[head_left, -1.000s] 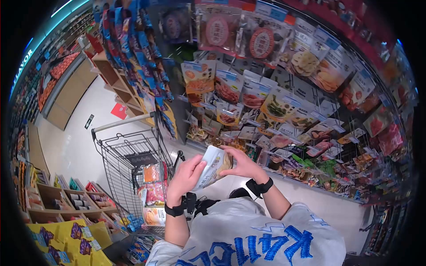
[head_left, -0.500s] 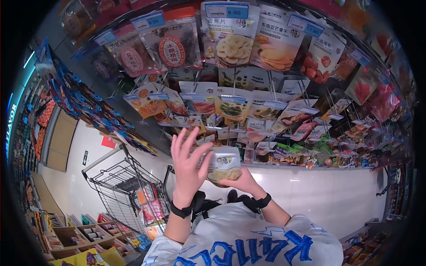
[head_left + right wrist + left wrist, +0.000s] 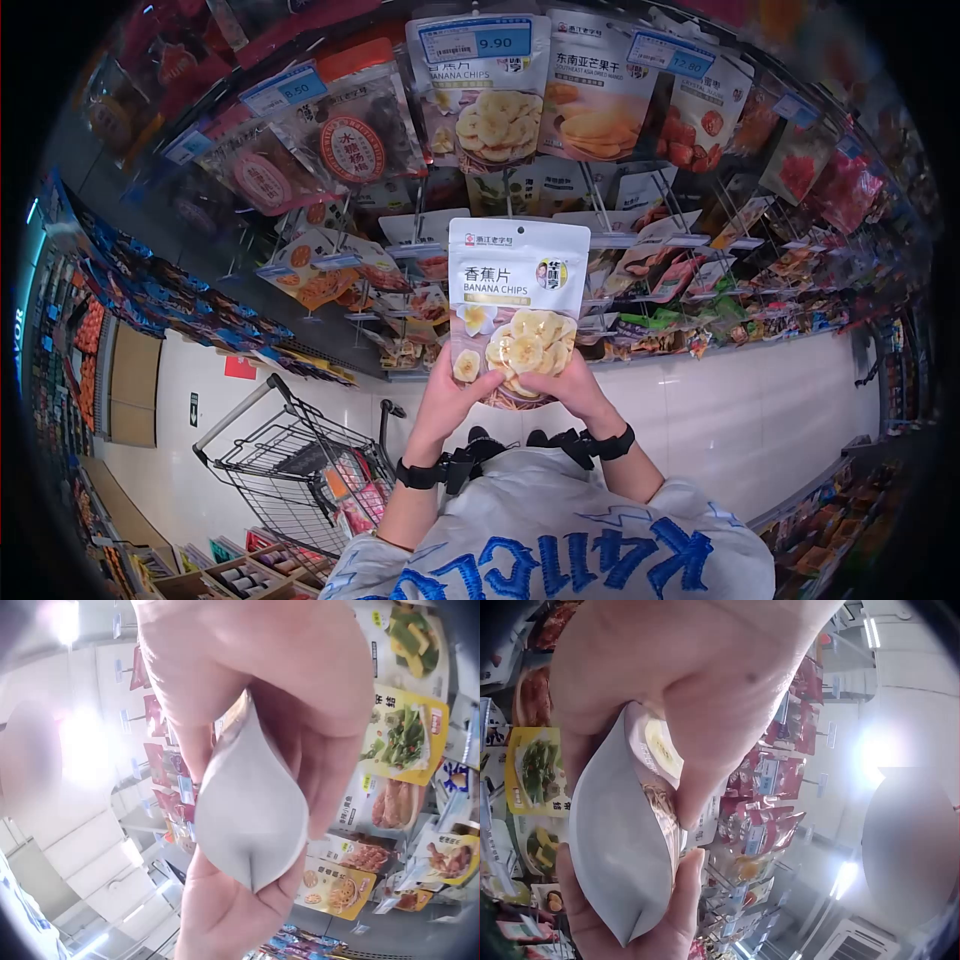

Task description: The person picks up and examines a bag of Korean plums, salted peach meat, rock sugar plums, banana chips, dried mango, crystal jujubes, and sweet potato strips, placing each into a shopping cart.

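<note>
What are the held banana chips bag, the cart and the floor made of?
Bag: probably plastic or laminated film with a soft sheen; its smooth base bulges and creases in the wrist views.
Cart: likely metal, dark-finished, judging by the thin wire grid.
Floor: perhaps polished tile; it is pale and shows soft reflections.

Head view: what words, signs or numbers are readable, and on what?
"香蕉片": held bag
"BANANA CHIPS": held bag, and hanging bag above
"浙江老字号": held bag
"华味亨": held bag
"东南亚芒果干": mango bag
"冰糖杨梅": red-topped bag
"9.90": middle price tag
"8.50": left price tag
"12.80": right price tag
"VOR": left-edge sign
Shirt lettering: unclear. Other print: too small or blurred.
</note>
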A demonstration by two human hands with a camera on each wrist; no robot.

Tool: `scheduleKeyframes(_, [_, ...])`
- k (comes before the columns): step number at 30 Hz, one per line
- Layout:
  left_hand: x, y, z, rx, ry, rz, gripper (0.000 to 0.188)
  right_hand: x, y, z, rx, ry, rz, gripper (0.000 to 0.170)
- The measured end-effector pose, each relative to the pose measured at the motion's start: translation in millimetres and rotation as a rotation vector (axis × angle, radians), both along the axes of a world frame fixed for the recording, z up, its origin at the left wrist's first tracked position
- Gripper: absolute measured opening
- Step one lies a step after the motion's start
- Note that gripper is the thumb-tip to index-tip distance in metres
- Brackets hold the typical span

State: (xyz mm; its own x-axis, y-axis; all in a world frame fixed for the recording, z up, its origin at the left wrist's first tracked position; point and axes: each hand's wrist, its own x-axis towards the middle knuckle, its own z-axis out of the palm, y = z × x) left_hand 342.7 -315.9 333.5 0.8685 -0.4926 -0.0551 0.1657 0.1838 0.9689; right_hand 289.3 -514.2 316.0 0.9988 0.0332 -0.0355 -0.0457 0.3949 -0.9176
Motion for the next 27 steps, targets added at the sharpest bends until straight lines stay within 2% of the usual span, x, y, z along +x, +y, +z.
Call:
scheduleKeyframes(4, [22.9, 17.9, 0.1, -0.002, -0.005, -0.028, 0.058, 11.0, 17.8, 10.9, -0.170, -0.048, 0.019, 0.062])
scheduleKeyframes(13, [49.0, 48.1, 9.7, -0.019, -0.068, -0.078, 0.068, 27.4, 56.5, 22.4, -0.064, 0.015, -0.051, 0.063])
scheduleKeyframes(15, [49.4, 48.8, 8.7, -0.034, -0.073, -0.069, 0.067, 25.3, 63.9, 21.3, 0.147, 0.009, -0.075, 0.062])
scheduleKeyframes(27, [32.7, 33.5, 13.8, -0.084, -0.075, -0.020, 0.067, 16.2, 47.5, 24.3, 0.052, -0.002, -0.048, 0.056])
